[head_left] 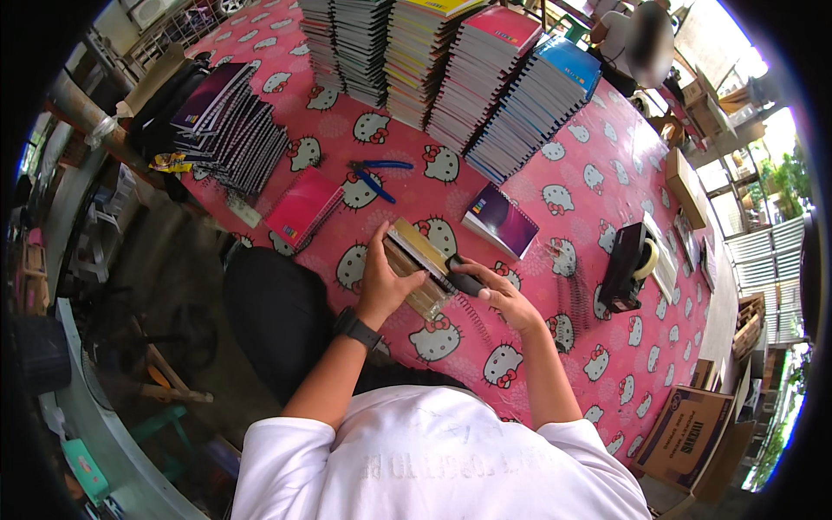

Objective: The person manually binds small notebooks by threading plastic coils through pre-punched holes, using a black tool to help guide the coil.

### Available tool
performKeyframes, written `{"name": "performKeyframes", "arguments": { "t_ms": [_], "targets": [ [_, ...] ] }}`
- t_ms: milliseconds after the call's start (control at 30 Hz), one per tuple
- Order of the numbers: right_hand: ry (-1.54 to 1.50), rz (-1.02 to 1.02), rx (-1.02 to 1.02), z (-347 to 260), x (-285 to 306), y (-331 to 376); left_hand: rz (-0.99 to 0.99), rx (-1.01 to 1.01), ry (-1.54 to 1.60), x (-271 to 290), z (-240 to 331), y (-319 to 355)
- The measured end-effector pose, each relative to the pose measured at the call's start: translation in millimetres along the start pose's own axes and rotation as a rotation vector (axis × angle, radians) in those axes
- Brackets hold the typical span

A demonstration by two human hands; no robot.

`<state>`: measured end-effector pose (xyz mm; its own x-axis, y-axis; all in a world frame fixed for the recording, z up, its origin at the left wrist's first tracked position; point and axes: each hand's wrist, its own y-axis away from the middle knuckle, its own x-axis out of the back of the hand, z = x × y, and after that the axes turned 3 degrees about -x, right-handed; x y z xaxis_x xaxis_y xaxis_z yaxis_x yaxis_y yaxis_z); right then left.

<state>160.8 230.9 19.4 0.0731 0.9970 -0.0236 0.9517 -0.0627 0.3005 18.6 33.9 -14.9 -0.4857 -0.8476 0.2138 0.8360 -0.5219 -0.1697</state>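
Observation:
My left hand [387, 282], with a dark watch on its wrist, grips a small tan-covered notebook [411, 236] by its left side, thumb across it. A brownish strip [425, 300] with a glossy surface lies along the notebook's near side; I cannot tell what it is. Between the fingers of my right hand [503, 295] is a dark rounded object [466, 277], held against the notebook's bound edge; its kind is unclear. From that edge a thin spiral coil [473, 317] trails toward me. Blue-handled pliers [378, 179] lie open beyond my left hand.
A pink notebook [303, 208] and a purple notebook [501, 220] flank my hands. Tall notebook stacks [485, 78] stand at the back, dark notebooks [230, 130] at left. Loose coils [573, 290] and a black tape dispenser [626, 267] are right. A person [617, 43] sits beyond the table.

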Motion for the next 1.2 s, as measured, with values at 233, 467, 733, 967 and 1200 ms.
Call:
{"name": "performKeyframes", "arguments": {
  "t_ms": [233,467,733,967,1200],
  "targets": [
    [0.13,0.142,0.114,-26.8,-18.4,-5.5,-0.002,-0.03,-0.023,4.7,5.0,-1.8],
    [0.53,0.389,0.213,-24.0,-16.0,-24.5,-0.014,-0.042,0.006,8.1,9.0,-6.1],
    [0.787,0.439,0.28,-40.2,-9.0,-32.7,-0.004,-0.034,-0.042,4.6,7.3,-3.6],
    [0.769,0.39,0.228,-52.5,-12.5,-48.2,-0.014,-0.074,0.01,7.0,8.4,-8.6],
    [0.82,0.445,0.211,-43.9,-4.1,-59.0,-0.014,-0.101,-0.019,2.3,0.7,-5.3]
  ]
}}
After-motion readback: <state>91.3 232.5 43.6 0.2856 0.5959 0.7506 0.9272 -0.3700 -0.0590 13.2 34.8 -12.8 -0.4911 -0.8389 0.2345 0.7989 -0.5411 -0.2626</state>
